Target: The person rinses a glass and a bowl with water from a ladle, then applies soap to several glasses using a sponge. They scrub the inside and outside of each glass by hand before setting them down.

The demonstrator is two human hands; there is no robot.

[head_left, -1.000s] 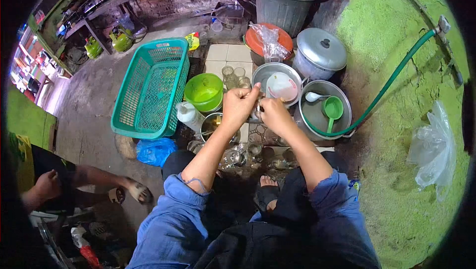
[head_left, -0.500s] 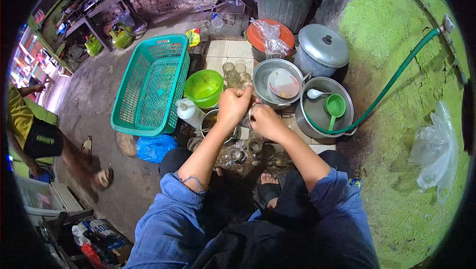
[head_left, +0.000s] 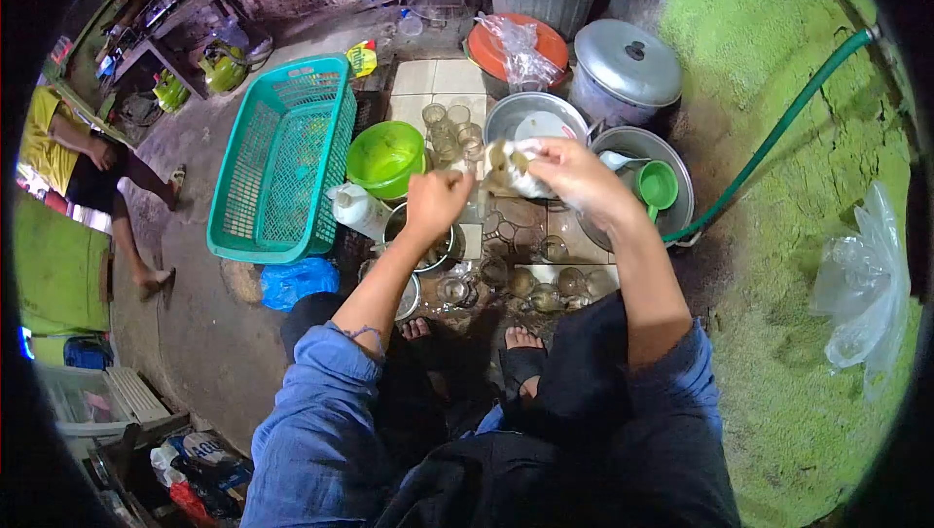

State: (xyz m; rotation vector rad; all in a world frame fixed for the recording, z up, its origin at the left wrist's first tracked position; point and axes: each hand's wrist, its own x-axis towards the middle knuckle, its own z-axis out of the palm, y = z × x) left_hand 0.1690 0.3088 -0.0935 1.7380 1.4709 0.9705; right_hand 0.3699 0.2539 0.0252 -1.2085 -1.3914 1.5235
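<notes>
My left hand (head_left: 435, 207) is closed in front of me, its fingers around what looks like a clear drinking glass (head_left: 474, 203), partly hidden. Just to the right, my right hand (head_left: 582, 178) pinches a white and brownish sponge (head_left: 508, 170), blurred at its edges and apart from the glass. Several glasses (head_left: 453, 129) stand on the tiles beyond my left hand. More glasses (head_left: 547, 291) are on the wet floor near my feet. Below my left forearm sits a metal pot (head_left: 428, 254), half covered.
A green basket (head_left: 282, 160), a lime bowl (head_left: 386, 158) and a white bottle (head_left: 360, 212) stand left. Rightward are a metal basin (head_left: 502, 117), a pot with a green dipper (head_left: 658, 185), a lidded pot (head_left: 628, 66) and a hose (head_left: 788, 134). Another person (head_left: 88, 153) is far left.
My hands have separated; the right has moved up and right, showing the sponge. My left hand has shifted slightly left and down. The other person at left has changed stance.
</notes>
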